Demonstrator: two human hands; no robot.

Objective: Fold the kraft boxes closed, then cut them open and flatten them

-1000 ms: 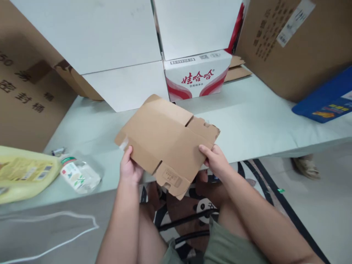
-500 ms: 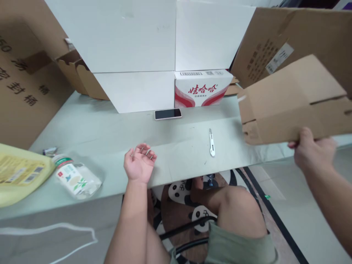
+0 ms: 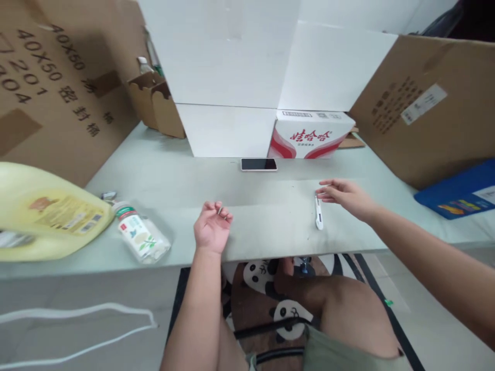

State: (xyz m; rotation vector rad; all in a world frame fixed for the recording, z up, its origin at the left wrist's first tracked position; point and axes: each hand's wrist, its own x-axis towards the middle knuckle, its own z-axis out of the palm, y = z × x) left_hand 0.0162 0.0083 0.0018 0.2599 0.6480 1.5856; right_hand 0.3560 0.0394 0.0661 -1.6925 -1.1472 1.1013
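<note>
Right hand (image 3: 342, 195): fingers loosely extended, grasping nothing, at the upper end of the white utility knife (image 3: 319, 216) (contact cannot be told). Left hand (image 3: 212, 226): palm up, fingers half-curled, empty. Knife: on the pale tabletop (image 3: 174, 175), nearer the front edge than the smartphone (image 3: 259, 164).

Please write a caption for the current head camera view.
The right hand is at the white cutter; the left hand, palm up, holds nothing, with a phone beyond.
</note>
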